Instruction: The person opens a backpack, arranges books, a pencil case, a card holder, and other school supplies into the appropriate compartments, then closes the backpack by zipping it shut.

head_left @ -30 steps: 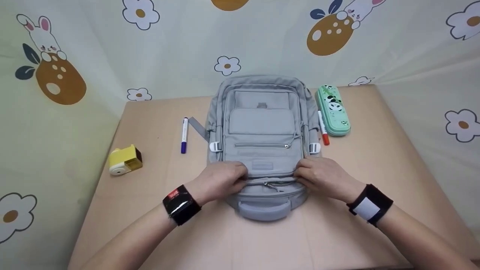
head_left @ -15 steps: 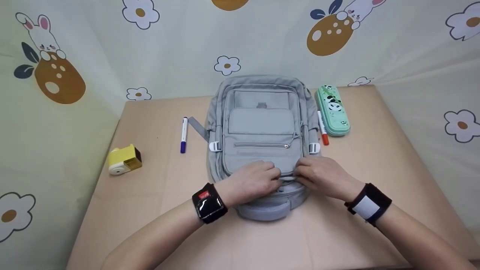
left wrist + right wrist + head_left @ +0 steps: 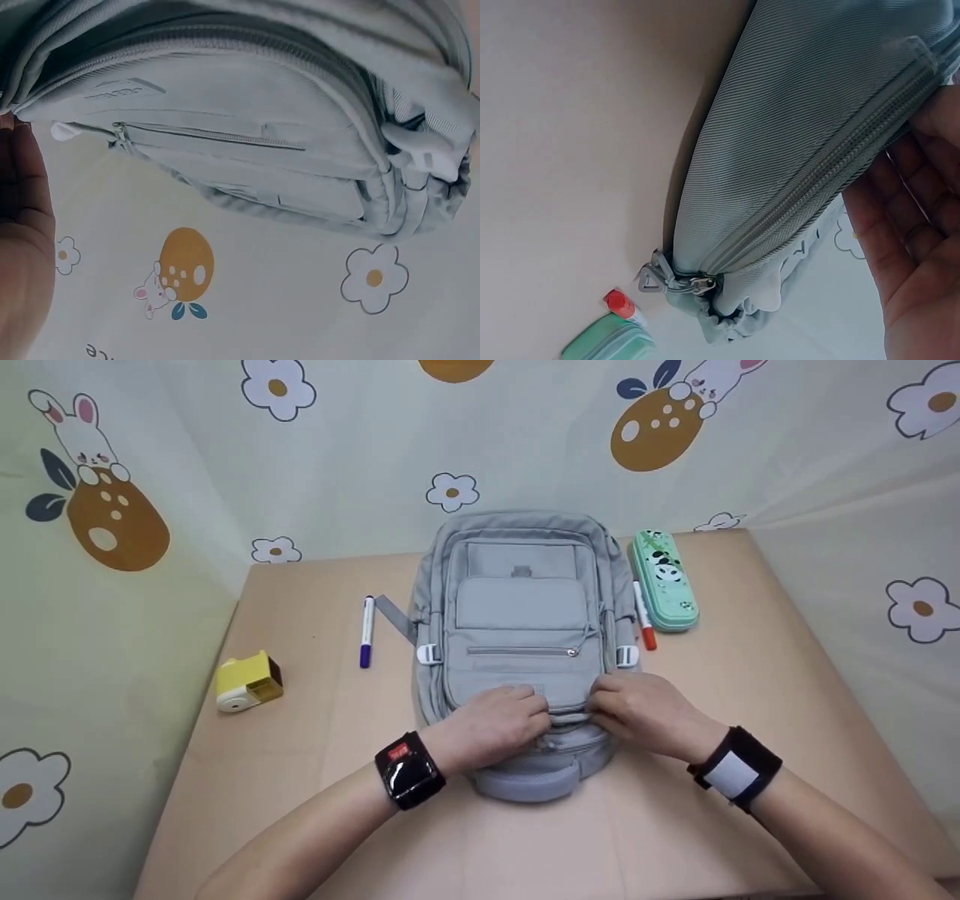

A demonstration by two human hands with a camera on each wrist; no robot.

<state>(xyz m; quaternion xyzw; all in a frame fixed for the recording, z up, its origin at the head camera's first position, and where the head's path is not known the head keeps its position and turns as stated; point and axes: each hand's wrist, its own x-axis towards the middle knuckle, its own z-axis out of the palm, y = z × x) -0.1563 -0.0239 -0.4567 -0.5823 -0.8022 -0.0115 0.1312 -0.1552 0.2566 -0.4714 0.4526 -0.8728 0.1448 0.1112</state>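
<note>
A grey backpack (image 3: 525,660) lies front side up on the table, its padded top handle (image 3: 529,781) toward the near edge. My left hand (image 3: 491,729) lies across the near end of the bag, fingers curled down at the zipper seam; its fingertips are hidden. At the right end of that seam, my right hand (image 3: 645,712) pinches the bag's edge with thumb and fingers. In the right wrist view, a long zipper (image 3: 810,184) runs beside the right hand's fingers. The left wrist view has the curved front zipper (image 3: 225,45) and part of the left hand at the edge.
A yellow pencil sharpener (image 3: 251,681) stands at the left. Left of the bag lies a blue-capped marker (image 3: 367,631). To its right are a red-capped marker (image 3: 645,619) and a green panda pencil case (image 3: 665,581). Patterned cloth (image 3: 360,457) hangs behind the table (image 3: 300,735).
My left hand has left the seam's left end, moved right toward the middle, then shifted slightly back left. The right hand keeps its hold on the edge.
</note>
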